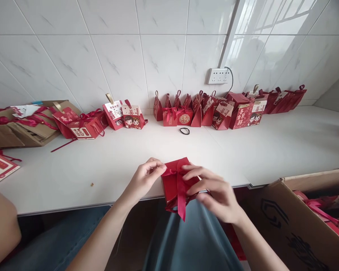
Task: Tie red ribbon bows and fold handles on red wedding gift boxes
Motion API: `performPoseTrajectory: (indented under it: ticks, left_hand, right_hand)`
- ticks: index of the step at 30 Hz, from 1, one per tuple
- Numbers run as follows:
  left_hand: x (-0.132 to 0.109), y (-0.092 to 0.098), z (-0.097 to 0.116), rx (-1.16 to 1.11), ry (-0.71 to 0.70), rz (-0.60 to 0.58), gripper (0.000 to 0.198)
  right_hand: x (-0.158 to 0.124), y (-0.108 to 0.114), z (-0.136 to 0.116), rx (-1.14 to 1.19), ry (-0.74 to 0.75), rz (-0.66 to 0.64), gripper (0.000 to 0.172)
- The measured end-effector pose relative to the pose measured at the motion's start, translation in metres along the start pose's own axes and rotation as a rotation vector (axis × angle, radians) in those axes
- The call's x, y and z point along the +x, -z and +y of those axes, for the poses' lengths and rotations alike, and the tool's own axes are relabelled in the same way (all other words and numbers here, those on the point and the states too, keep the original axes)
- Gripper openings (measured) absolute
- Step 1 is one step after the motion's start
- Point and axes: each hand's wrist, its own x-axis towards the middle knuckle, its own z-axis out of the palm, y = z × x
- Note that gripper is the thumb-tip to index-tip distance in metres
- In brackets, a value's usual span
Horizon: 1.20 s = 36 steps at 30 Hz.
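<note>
A red gift box (169, 187) rests at the front edge of the white counter, partly over my lap. A shiny red ribbon (181, 192) is knotted on its top, one tail hanging down over the near side. My left hand (149, 173) pinches a loop of this ribbon at the box's left edge between thumb and fingers. Over the right side of the box, my right hand (214, 190) has its fingers spread and lightly bent, the fingertips at the ribbon and box. Part of the box's right side is hidden by that hand.
Several small red gift boxes (196, 114) line the white counter (124, 158) along the tiled wall. A black hair tie (184, 131) lies before them. An open carton (271, 210) stands at right, a flatter carton (17, 131) at left. Another person's arm (1, 218) shows at lower left.
</note>
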Motion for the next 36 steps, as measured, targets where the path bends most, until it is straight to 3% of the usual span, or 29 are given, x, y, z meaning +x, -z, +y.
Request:
performPoseTrajectory:
  ticks: [2,4,6,8,14,23,32,36]
  left_hand:
    - [-0.004,0.001,-0.001,0.038,-0.003,0.019,0.029]
    - [-0.007,0.001,0.0,0.071,0.003,0.035,0.028]
    - [-0.01,0.0,0.002,0.089,0.04,0.04,0.029]
    - [-0.012,-0.002,0.003,0.082,0.095,0.046,0.031]
    - [-0.012,-0.007,0.001,-0.179,0.224,0.013,0.04]
    - [-0.016,-0.013,-0.001,-0.317,0.282,0.056,0.041]
    - [-0.033,-0.029,-0.005,-0.401,0.238,0.213,0.034]
    - [-0.038,-0.027,-0.008,-0.296,0.273,0.204,0.037]
  right_hand:
    - [0.003,0.007,0.003,0.034,-0.154,0.224,0.029]
    - [0.01,0.012,0.009,-0.07,-0.408,0.304,0.037]
    - [0.018,0.014,0.015,-0.166,-0.613,0.189,0.045]
    - [0.026,0.012,0.02,-0.175,-0.698,0.049,0.051]
    - [0.038,0.0,0.022,-0.09,-0.712,0.0,0.048]
    - [0.034,-0.003,0.022,0.384,-0.778,0.103,0.042]
    - [0.025,-0.014,0.019,0.324,-0.773,0.172,0.045]
    - [0.022,-0.015,0.013,0.266,-0.758,0.194,0.047]
